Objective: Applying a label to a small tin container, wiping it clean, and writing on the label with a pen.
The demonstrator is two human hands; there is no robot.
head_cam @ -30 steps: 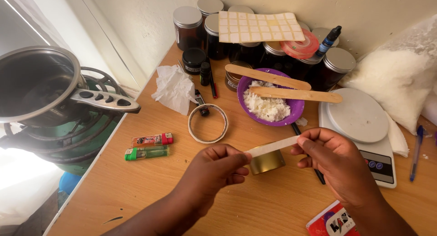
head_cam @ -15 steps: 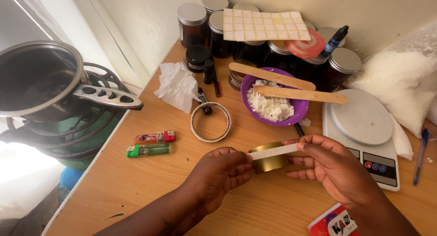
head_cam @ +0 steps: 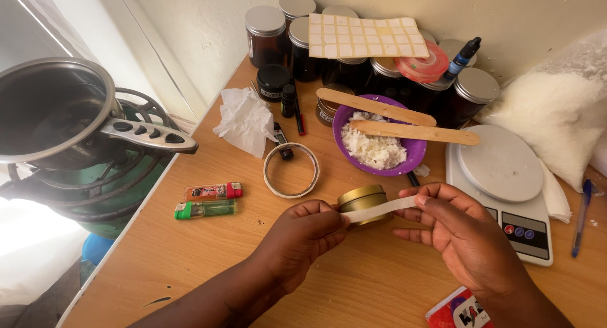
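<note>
Left hand (head_cam: pixel 302 234): closed in a pinch on one end of the white tape strip (head_cam: pixel 381 208).
Right hand (head_cam: pixel 456 234): thumb and forefinger pinched on the strip's other end, the remaining fingers spread loosely below.
Tape strip: stretched between both hands, pressed across the side of the gold tin (head_cam: pixel 363 202).
Gold tin: seen on the wooden table (head_cam: pixel 190 258), just in front of the purple bowl (head_cam: pixel 378 138).
Behind: the bowl is filled with white flakes and crossed by two wooden sticks (head_cam: pixel 414 132); dark jars (head_cam: pixel 265 36) are stacked at the wall.
To the sides: a tape roll (head_cam: pixel 291 170) and two lighters (head_cam: pixel 207 201) are seen to the left, a white scale (head_cam: pixel 502 182) close beside the right hand.
Change: the strip, held above the tin half a second ago, has been lowered against its side.
</note>
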